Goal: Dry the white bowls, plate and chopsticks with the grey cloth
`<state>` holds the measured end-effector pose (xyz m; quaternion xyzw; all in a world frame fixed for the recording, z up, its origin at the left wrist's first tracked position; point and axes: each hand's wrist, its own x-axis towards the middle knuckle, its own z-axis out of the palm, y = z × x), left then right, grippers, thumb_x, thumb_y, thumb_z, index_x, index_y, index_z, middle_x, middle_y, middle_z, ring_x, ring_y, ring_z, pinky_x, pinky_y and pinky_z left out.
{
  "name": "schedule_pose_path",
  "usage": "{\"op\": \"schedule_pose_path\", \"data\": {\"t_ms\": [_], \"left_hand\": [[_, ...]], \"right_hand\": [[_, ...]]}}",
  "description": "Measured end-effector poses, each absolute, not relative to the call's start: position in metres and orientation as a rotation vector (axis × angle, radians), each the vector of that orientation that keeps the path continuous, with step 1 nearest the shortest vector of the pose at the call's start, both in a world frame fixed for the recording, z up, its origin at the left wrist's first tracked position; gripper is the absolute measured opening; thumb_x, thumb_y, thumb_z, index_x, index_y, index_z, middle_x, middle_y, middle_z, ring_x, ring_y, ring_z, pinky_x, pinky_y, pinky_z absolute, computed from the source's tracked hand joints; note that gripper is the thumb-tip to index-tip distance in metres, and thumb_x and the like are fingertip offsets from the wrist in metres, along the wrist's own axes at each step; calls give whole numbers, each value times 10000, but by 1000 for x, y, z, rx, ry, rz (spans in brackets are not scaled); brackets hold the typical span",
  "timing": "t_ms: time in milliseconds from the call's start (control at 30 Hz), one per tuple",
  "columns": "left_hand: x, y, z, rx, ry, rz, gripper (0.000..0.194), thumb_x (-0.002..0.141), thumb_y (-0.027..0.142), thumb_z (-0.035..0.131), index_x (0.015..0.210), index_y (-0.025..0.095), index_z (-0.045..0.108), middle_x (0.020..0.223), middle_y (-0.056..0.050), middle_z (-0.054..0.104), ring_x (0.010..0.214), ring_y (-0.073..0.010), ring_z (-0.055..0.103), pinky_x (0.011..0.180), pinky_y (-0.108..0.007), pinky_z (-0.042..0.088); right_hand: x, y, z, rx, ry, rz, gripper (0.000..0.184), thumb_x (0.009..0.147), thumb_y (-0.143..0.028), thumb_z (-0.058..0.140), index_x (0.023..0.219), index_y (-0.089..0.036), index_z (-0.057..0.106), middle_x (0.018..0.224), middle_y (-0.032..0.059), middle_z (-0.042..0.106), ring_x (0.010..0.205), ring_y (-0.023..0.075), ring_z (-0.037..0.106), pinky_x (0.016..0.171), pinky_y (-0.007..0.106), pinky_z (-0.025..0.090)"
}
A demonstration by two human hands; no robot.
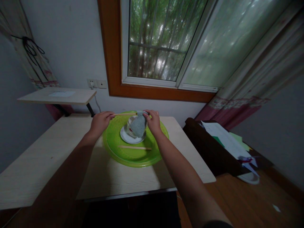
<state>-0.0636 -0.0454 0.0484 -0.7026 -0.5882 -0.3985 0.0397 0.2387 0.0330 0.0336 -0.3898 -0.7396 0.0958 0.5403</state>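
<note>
My left hand [101, 122] is closed on one end of a wooden chopstick [124, 114], held level above a round green tray [133, 155]. My right hand [153, 122] pinches a grey-blue cloth [138, 124] around the chopstick's other end, and the cloth hangs down over a glass cup [130, 124]. The cup stands on a small white saucer [127, 136] in the tray. A second chopstick [134, 147] lies flat in the tray, nearer to me.
The tray rests on a pale wooden table [47, 158]. A small raised shelf [57, 95] stands at the back left below wall sockets. To the right is a dark piece of furniture with papers [223, 139] on it. A window and curtains lie beyond.
</note>
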Motion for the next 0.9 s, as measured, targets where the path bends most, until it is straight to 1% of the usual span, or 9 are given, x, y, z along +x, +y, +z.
{"op": "schedule_pose_path", "data": {"t_ms": [200,367,467,567,667,767,833,900], "left_hand": [[-68,-43,48,-2098,-1919,-1416,309,925,405,533,979,219,774,917,-43,786,825,-207,715,811,-311,504],[-56,-45,49,-2122,-2052,-1569,295,890,403,563,993,203,755,900,-40,783,791,-192,708,767,-288,496],[-40,-45,52,-2165,-2114,-1596,279,875,386,578,991,198,749,895,-37,786,747,-183,703,723,-276,490],[-23,-44,52,-2322,-2094,-1481,268,884,387,569,963,204,748,896,-38,790,778,-193,710,736,-284,482],[-11,-42,51,-2423,-2048,-1332,244,879,375,577,932,214,753,912,-45,790,845,-212,712,756,-296,469],[-3,-42,49,-2507,-1996,-1140,199,872,347,589,897,228,745,871,-44,776,816,-220,694,712,-300,437],[2,-44,48,-2551,-1951,-1021,181,877,341,593,888,233,738,839,-46,762,777,-220,674,679,-300,412],[6,-45,46,-2579,-1919,-954,173,881,349,604,883,233,732,824,-49,749,752,-217,657,658,-300,392]], "right_hand": [[252,45,27,-1039,-1354,381,389,904,-501,597,1064,-179,747,1061,96,741,973,245,617,894,378,474],[246,45,26,-983,-1317,588,466,841,-555,647,1076,-163,741,1008,80,754,890,224,652,854,355,513],[240,45,25,-921,-1354,687,492,810,-577,683,1090,-177,742,1030,74,756,914,227,662,863,361,528],[236,43,25,-872,-1373,772,512,784,-583,716,1117,-195,739,1094,72,750,966,229,656,883,370,534],[234,38,29,-824,-1360,914,520,753,-575,750,1113,-200,736,1083,61,745,941,218,652,845,351,539],[233,33,31,-793,-1404,1005,447,749,-579,755,983,-198,745,924,24,727,844,190,627,762,301,516],[233,32,32,-794,-1436,1022,411,760,-589,744,876,-195,734,801,-3,681,764,167,591,696,273,477],[234,32,31,-787,-1432,1033,401,758,-586,748,822,-191,720,752,-17,648,723,152,563,670,263,447]]}}
